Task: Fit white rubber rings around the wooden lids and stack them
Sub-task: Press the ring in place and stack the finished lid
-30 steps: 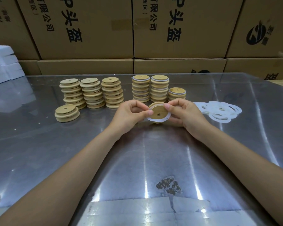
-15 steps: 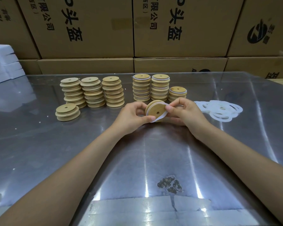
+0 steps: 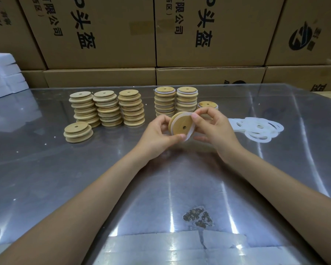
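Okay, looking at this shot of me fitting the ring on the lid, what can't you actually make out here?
Head view only:
- Whether the white ring sits fully around the held lid: the left hand and right hand cover its edges.
- The short ringed stack: its lower part is hidden behind the right hand.
- The loose rings: they overlap, so they cannot be counted.
- The printing on the cardboard boxes: cut off by the top edge.

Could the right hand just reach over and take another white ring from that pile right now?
Probably not just yet. The pile of white rings lies open on the table close beside the right hand, nothing between them, but that hand is busy pinching the ring on the wooden lid, which the left hand holds too.
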The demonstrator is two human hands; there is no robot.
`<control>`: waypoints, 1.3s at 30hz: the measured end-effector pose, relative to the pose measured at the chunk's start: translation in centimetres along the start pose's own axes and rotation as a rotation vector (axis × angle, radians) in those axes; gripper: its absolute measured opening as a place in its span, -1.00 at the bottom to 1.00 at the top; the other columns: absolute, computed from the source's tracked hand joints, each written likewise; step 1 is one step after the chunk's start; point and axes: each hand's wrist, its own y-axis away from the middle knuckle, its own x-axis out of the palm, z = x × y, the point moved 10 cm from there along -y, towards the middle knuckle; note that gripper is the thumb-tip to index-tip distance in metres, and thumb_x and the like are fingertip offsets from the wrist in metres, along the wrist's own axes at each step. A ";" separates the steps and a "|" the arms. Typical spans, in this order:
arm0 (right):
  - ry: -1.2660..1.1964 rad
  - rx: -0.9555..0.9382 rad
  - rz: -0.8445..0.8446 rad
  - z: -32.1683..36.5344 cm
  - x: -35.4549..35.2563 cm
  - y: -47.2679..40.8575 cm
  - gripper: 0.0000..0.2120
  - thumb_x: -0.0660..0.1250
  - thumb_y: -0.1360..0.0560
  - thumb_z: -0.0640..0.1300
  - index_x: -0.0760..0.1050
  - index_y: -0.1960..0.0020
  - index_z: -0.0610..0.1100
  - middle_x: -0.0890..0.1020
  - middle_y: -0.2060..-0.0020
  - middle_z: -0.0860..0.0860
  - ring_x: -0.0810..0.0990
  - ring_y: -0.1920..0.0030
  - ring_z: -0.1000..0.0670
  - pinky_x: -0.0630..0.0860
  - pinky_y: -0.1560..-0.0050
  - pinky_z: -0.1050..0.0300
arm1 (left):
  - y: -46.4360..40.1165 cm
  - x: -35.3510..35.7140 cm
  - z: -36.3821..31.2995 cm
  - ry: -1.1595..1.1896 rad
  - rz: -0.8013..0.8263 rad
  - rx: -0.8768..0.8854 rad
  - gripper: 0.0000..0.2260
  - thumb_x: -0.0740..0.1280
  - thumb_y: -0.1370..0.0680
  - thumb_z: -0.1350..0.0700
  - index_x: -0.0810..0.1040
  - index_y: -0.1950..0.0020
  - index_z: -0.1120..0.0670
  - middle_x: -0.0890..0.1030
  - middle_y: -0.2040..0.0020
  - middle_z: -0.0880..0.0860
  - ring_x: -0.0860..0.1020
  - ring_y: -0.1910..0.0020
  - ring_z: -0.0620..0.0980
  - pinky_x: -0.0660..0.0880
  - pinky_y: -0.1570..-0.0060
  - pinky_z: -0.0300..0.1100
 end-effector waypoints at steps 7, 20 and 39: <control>0.088 -0.111 0.050 1.4 1.4 0.5 -0.92 0.32 -0.54 -0.22 0.49 0.13 -0.12 0.66 0.15 -0.22 0.61 0.14 0.03 0.61 0.10 -0.07 | 0.2 0.6 -1.6 -0.266 0.003 0.155 -0.72 0.52 -0.37 0.21 0.51 0.00 0.10 0.57 0.18 -0.06 0.53 0.20 -0.05 0.50 0.13 -0.06; 0.037 -0.100 0.016 1.5 1.3 0.3 -0.93 0.34 -0.52 -0.22 0.49 0.13 -0.12 0.66 0.23 -0.01 0.63 0.18 0.11 0.59 0.16 0.12 | 0.1 0.2 -0.7 0.093 -0.024 0.066 -0.73 0.50 -0.33 0.23 0.46 0.09 0.07 0.52 0.20 -0.03 0.47 0.19 -0.12 0.42 0.15 -0.17; -0.050 -0.082 0.046 1.0 1.6 0.3 -0.86 0.32 -0.53 -0.29 0.46 0.19 -0.14 0.64 0.34 0.04 0.61 0.31 0.19 0.53 0.26 0.33 | -0.2 -0.3 -0.6 0.021 -0.015 0.037 -0.74 0.50 -0.39 0.27 0.55 -0.01 0.11 0.58 0.15 0.00 0.52 0.18 -0.12 0.49 0.15 -0.17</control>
